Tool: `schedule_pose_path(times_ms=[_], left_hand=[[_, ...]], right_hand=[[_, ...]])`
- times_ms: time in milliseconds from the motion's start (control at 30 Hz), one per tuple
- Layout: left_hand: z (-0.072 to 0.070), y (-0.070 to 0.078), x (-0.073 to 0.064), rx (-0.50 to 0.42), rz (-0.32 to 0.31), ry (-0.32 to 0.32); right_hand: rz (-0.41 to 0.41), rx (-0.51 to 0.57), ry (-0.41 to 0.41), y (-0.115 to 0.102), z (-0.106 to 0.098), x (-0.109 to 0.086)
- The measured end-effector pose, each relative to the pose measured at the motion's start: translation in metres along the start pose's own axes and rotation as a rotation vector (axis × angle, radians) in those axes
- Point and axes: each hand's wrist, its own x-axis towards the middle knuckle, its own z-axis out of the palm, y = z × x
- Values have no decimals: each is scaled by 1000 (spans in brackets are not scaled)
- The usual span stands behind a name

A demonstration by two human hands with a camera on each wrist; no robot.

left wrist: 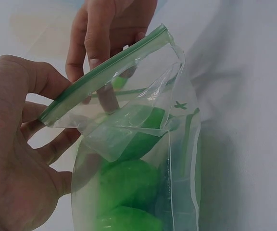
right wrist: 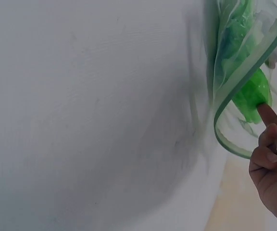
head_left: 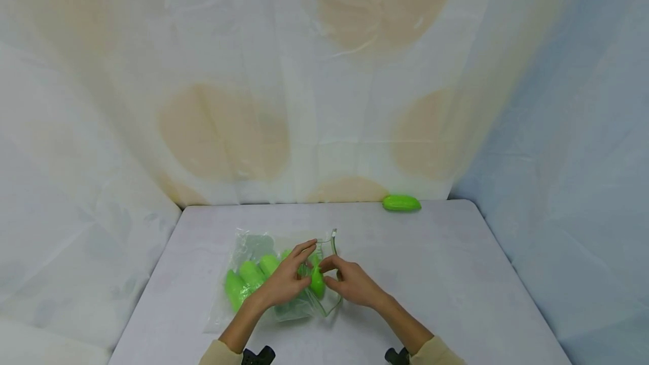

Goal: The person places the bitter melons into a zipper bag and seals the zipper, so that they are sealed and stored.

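Observation:
A clear zip bag (head_left: 223, 314) with a green zip rim lies on the table, several bright green, oblong fruit-like pieces (head_left: 250, 272) inside it. My left hand (head_left: 284, 283) pinches the rim near one end, as the left wrist view shows, and the mouth gapes. Another green piece (right wrist: 255, 96) sits in the mouth, its tip toward my right hand (head_left: 355, 283). An extended finger of that hand touches this tip in the right wrist view. Part of the right hand is seen through the clear film in the left wrist view.
One more green piece (head_left: 401, 203) lies by itself at the far edge of the white table (head_left: 431, 275), right of centre. Patterned curtains (head_left: 345, 128) hang behind the table and along both sides.

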Motion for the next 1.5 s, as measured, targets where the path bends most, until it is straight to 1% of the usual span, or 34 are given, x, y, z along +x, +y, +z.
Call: schedule_pose_path(times_ms=[233, 533, 767, 1000, 1300, 1500], left_hand=[[0, 1, 0, 4, 1, 5], [1, 1, 0, 3, 15, 12], [2, -1, 0, -14, 13, 1], [4, -2, 0, -25, 3, -1], [3, -2, -1, -17, -1, -1], [3, -3, -1, -22, 3, 7]], right_hand=[[-28, 31, -25, -2, 5, 1], [-22, 44, -53, -1, 7, 0], [-7, 39, -53, 0, 7, -1], [-15, 34, -54, -2, 5, -4], [3, 40, -49, -6, 2, -4], [-13, 12, -35, -2, -2, -3]])
